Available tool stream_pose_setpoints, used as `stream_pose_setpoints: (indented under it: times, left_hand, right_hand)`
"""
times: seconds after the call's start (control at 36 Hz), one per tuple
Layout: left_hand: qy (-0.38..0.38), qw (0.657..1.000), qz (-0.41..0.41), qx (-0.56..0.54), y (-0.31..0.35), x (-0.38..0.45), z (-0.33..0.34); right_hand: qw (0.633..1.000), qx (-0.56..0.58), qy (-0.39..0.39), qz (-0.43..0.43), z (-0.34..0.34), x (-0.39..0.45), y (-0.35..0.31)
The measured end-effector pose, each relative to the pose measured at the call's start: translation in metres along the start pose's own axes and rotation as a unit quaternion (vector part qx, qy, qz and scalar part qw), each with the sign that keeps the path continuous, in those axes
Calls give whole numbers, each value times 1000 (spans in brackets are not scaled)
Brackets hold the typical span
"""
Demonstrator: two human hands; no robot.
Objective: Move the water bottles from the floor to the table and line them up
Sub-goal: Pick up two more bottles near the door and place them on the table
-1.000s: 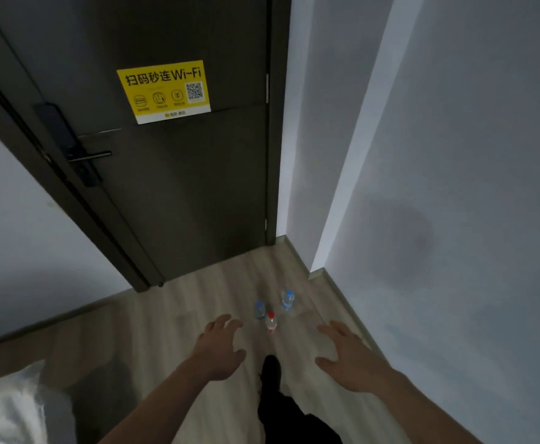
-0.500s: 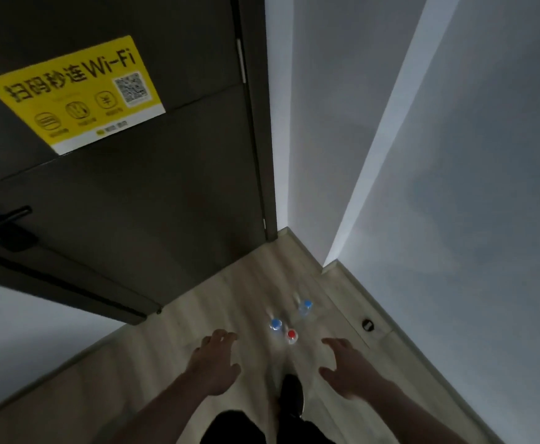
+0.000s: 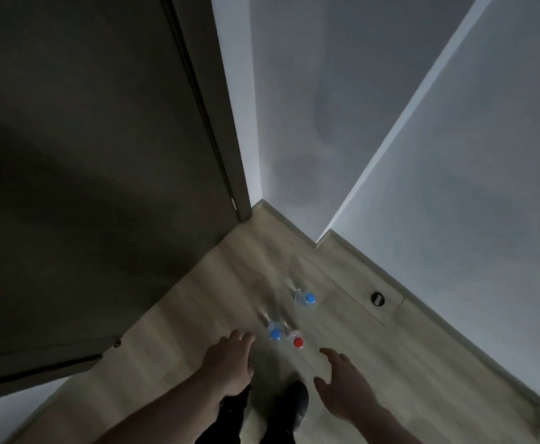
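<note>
Three clear water bottles stand upright on the wooden floor [image 3: 198, 309], seen from above. One blue-capped bottle [image 3: 275, 332] and a red-capped bottle [image 3: 298, 341] stand side by side. A second blue-capped bottle [image 3: 307, 298] stands farther off, nearer the corner. My left hand [image 3: 228, 360] hovers open just left of the near blue-capped bottle, not touching it. My right hand [image 3: 342, 382] is open too, a little to the right of the red-capped bottle. No table is in view.
A dark door [image 3: 95, 155] fills the left side, close to the bottles. Pale walls [image 3: 454, 187] meet in a corner at right, with a skirting board and a round dark floor fitting [image 3: 377, 299]. My dark shoes [image 3: 294, 408] show below the hands.
The view has moved closer to the door and tilted down; the yellow Wi-Fi sign has left the frame. Both hands have drawn nearer to the bottles, still open.
</note>
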State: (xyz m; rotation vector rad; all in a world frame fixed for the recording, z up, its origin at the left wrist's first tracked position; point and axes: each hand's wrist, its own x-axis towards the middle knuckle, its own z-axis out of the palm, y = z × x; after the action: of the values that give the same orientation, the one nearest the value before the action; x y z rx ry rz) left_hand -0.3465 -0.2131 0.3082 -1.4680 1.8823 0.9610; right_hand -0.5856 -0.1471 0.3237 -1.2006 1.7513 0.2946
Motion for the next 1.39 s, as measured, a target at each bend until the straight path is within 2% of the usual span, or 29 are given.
stream_pose_setpoints:
  times: [0.17, 0.39, 0.58, 0.75, 0.86, 1.03, 1.14, 1.25, 1.39]
  left_hand:
    - [-15, 999, 28, 26, -14, 114, 60]
    - [-10, 997, 62, 52, -15, 233, 150]
    - [-9, 991, 86, 103, -5, 285, 192]
    - [-6, 983, 96, 159, 0, 297, 191]
    - [9, 983, 83, 163, -4, 282, 176]
    - [38, 989, 100, 105, -4, 213, 128]
    - [42, 988, 104, 102, -2, 134, 75]
    - [48, 987, 121, 90, 3, 39, 8]
    - [74, 978, 179, 81, 12, -68, -62]
  right_hand:
    - [999, -1, -16, 35, 69, 117, 20]
    - [998, 8, 6, 60, 147, 240, 44]
    - [997, -11, 4, 70, 193, 294, 66]
    - [995, 13, -4, 100, 196, 307, 74]
    - [992, 41, -12, 122, 183, 291, 76]
    - [994, 32, -22, 104, 143, 223, 66]
    - [995, 39, -17, 89, 103, 142, 44]
    - [989, 101, 15, 103, 54, 38, 15]
    - [986, 110, 74, 97, 4, -84, -27]
